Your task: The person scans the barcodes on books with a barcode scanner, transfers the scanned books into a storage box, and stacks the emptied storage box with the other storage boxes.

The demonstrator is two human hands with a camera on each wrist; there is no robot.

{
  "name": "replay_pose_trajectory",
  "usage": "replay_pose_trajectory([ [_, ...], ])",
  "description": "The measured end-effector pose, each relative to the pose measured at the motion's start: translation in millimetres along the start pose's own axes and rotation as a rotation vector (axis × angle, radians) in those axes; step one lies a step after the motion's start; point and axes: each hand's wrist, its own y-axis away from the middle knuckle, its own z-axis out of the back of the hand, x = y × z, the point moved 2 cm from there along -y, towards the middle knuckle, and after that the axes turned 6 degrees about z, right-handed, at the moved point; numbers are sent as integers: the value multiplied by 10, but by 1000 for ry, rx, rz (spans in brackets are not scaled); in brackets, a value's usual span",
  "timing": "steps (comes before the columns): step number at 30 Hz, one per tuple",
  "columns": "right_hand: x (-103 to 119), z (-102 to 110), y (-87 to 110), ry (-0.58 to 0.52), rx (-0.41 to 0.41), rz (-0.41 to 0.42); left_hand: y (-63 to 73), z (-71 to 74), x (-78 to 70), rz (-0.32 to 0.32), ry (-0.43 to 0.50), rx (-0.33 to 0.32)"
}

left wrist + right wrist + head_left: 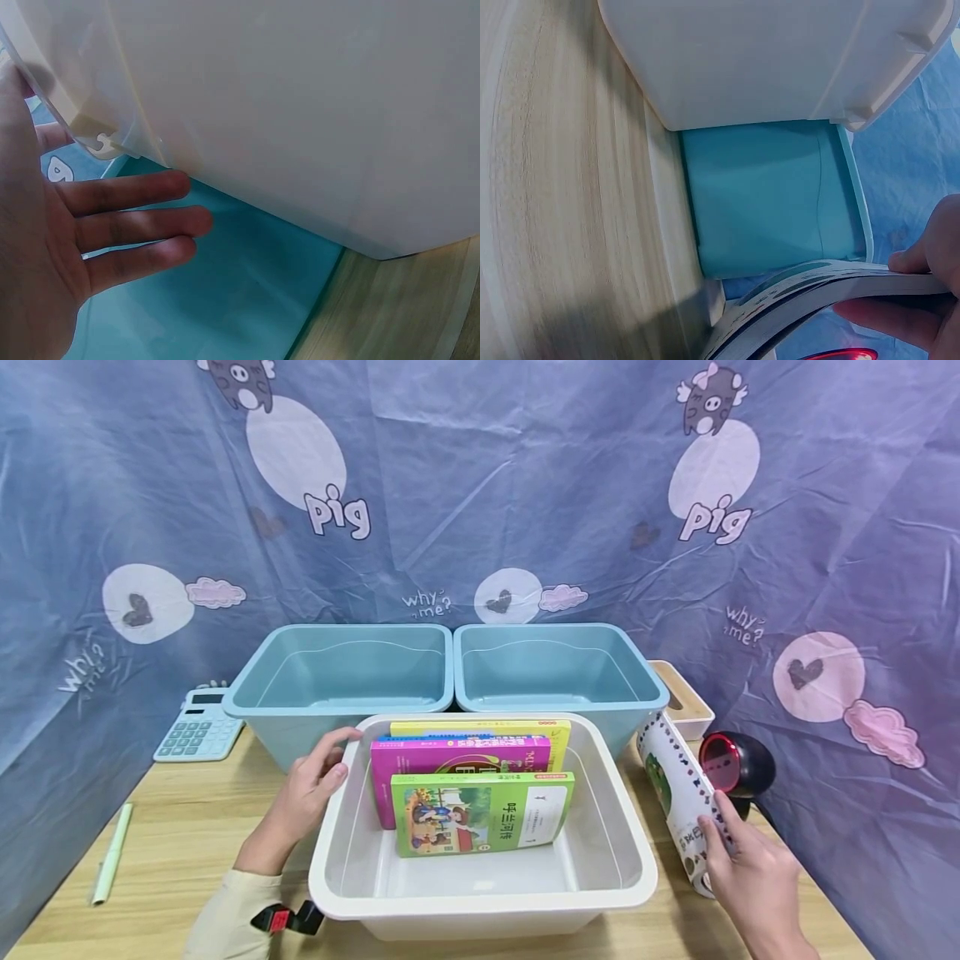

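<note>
I have the right hand (753, 870) pinching a white, patterned softcover book (673, 793), long axis slanting away leftward from it; my left hand (306, 789) pinches a white rectangular plastic bin (480, 906), three fingers straight.

Blue calculator (197, 727) is lying on wooden table (176, 814). Green pen (112, 856) is lying in front of calculator. One blue tub (352, 664) is standing just right of calculator, second tub (543, 664) farther right. Pale box (692, 727) and round black object (753, 767) are sitting well right of calculator. Printed curtain (465, 485) is hanging behind calculator.
</note>
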Motion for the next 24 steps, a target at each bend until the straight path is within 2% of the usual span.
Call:
replay_pose_trajectory([
  [5, -3, -3, 2, 0, -26, -11, -2, 0, -3, 2, -5, 0],
  [12, -93, -8, -47, 81, -143, 33, 18, 18, -9, 12, -15, 2],
  [17, -182, 113, -110, 112, -202, -19, 14, 16, -6, 22, -10, 15],
  [21, -184, 267, -328, 89, -300, -53, -1, 12, -15, 40, -16, 25],
  [24, -120, 396, -645, -31, -399, -74, -4, 16, -19, 51, -23, 27],
])
